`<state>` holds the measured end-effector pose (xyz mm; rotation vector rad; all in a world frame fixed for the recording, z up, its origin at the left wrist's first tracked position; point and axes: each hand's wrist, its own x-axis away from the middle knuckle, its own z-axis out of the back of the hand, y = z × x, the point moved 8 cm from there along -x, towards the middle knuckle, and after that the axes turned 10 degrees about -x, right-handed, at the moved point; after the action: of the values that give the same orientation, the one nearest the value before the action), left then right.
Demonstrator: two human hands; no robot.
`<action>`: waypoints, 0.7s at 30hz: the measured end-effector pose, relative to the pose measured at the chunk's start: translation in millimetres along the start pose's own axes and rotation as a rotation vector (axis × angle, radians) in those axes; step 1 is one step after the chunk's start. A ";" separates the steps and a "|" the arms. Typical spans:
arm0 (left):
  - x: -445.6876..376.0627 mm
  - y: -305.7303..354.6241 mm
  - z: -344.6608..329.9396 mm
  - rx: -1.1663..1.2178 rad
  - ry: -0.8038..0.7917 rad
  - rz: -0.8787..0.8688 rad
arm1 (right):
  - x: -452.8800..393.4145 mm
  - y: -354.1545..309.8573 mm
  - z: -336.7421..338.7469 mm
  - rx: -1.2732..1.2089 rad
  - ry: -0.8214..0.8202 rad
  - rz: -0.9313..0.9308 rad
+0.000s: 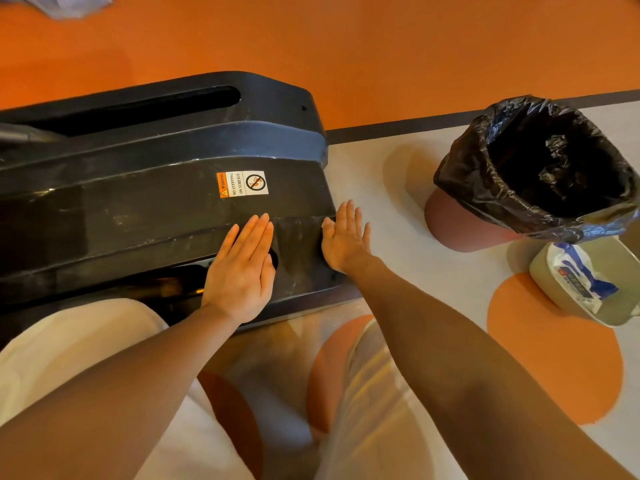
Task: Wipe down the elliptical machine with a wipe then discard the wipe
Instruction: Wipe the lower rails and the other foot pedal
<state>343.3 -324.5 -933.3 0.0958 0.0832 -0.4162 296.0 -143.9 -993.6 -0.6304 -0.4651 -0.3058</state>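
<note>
Both hands flat, fingers straight, nothing held: left hand (242, 268) on machine (156, 188) end, right hand (344, 237) at its edge. Wipes (585, 275) lie to my right, prob. nearer the right hand.

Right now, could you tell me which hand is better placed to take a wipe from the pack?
Probably the right hand. It is open, holds nothing, and lies nearer the wipe pack in its tub at the right. The left hand, also open, rests flat on the elliptical machine, farther away.
</note>
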 end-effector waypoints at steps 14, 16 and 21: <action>-1.2 -2.5 -3.5 -0.015 -0.047 0.027 | 15.6 18.2 -1.5 0.070 -0.009 0.043; -1.3 -2.3 -4.0 -0.017 -0.051 0.022 | 4.7 19.1 1.7 0.056 -0.008 0.022; -1.3 -2.8 -4.0 -0.024 -0.067 0.037 | -2.1 19.5 4.2 -0.023 -0.014 -0.008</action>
<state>340.7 -326.0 -937.3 0.0591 0.0202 -0.3806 300.8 -126.0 -1001.3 -0.6538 -0.4776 -0.3150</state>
